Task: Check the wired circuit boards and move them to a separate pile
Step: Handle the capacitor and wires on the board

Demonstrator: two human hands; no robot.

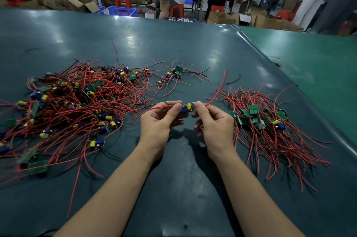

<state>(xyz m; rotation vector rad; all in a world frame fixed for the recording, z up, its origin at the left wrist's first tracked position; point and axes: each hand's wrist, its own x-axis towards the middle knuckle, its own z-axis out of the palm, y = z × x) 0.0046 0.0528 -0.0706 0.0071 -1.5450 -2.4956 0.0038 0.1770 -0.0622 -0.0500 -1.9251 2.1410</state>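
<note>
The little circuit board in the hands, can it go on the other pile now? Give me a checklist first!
1. Circuit board pinched at both ends by left hand and right hand: ok.
2. Board lifted off the table: ok.
3. Its red wires free of the big left pile: cannot tell.
4. Right pile close beside the right hand: ok.
5. Board passed its check: cannot tell.

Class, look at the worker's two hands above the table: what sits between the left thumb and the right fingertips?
In the head view, a small wired circuit board spans the gap, pinched between the left hand and right hand.
</note>
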